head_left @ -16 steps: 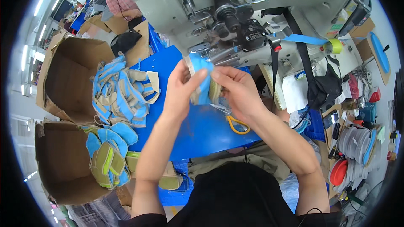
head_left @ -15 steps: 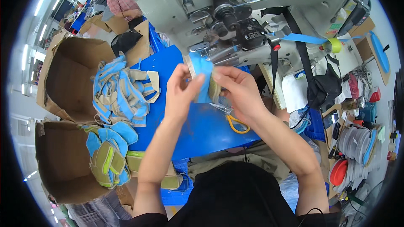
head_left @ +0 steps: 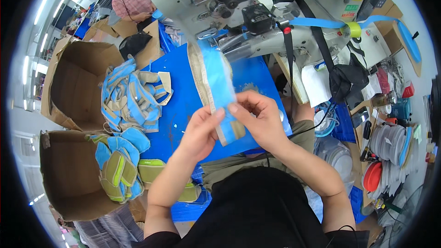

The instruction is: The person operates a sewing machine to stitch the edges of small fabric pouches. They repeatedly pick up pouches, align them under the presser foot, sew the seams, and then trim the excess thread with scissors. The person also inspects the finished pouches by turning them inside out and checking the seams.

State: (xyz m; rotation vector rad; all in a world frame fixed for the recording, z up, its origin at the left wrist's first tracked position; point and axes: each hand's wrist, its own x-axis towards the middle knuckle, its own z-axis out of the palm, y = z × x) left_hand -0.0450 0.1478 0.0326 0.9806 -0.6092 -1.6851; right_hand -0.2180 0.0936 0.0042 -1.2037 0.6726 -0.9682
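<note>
A blue fabric strip [head_left: 216, 78] with beige edging stretches from the sewing machine [head_left: 255, 18] down toward me over the blue tabletop [head_left: 177, 101]. My left hand [head_left: 200, 135] pinches the lower part of the strip along its left edge. My right hand [head_left: 259, 124] grips it from the right, thumb on the blue face and fingers curled. An olive layer shows along the strip's right side, partly covered by the blue. Under the machine's foot the top end is blurred, so I cannot tell whether it is caught there.
Two cardboard boxes [head_left: 73, 78] stand left, beside tangled blue-beige straps [head_left: 131, 98] and olive-blue padded pieces [head_left: 119, 172]. A co-worker [head_left: 128, 4] in a checked shirt sits beyond. Blue tape [head_left: 308, 22] runs across the machine. Tape rolls [head_left: 386, 144] crowd the right, near a black bag [head_left: 349, 80].
Both hands have moved down toward my body from the machine's front, drawing the strip out, so more of its length now shows. The view has shifted slightly.
</note>
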